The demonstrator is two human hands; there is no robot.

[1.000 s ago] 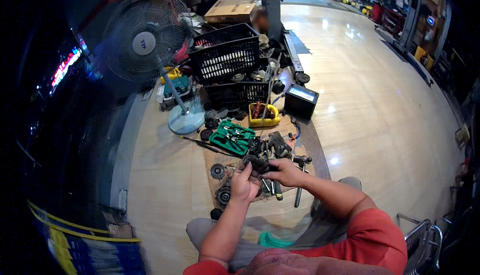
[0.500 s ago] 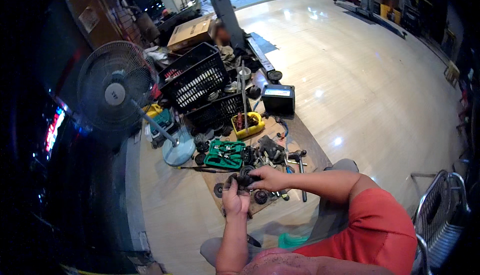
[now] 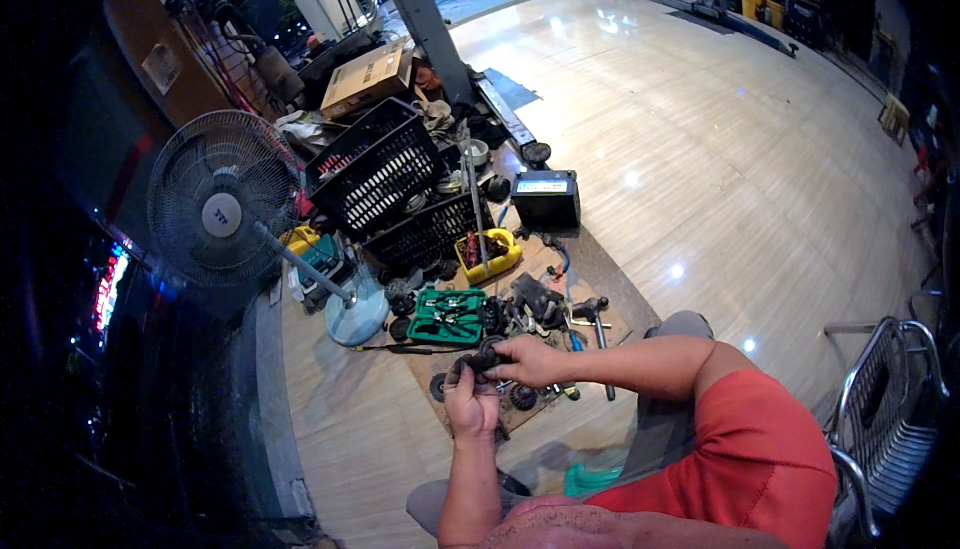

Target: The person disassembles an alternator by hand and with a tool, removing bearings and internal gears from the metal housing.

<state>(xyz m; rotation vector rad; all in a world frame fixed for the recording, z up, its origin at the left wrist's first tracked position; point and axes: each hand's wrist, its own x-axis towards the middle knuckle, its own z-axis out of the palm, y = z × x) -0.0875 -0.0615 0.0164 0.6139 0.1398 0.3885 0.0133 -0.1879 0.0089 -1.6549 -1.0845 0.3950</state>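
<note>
Both hands meet over the near edge of a low board on the floor. Between them is a dark, greasy metal part (image 3: 484, 358), rounded in shape; its exact kind is too small to tell. My left hand (image 3: 471, 407) grips it from below, thumb up and fingers curled. From the right, my right hand (image 3: 532, 361) pinches its other side, with fingertips partly hidden behind it. Close by on the board lie a toothed round part (image 3: 522, 396), a dark disc (image 3: 438, 386) at the left, and a hammer (image 3: 598, 334) at the right.
Behind the hands sits a green tool tray (image 3: 447, 316) of pliers. Farther back are a yellow tub (image 3: 490, 269), a black battery (image 3: 546, 211) and stacked black crates (image 3: 375, 169). A standing fan (image 3: 222, 199) is at left, a metal chair (image 3: 885, 409) at right.
The view has tilted slightly, shifting the background a little left in the picture. Both hands stay together on the dark part, with hardly any change of grip.
</note>
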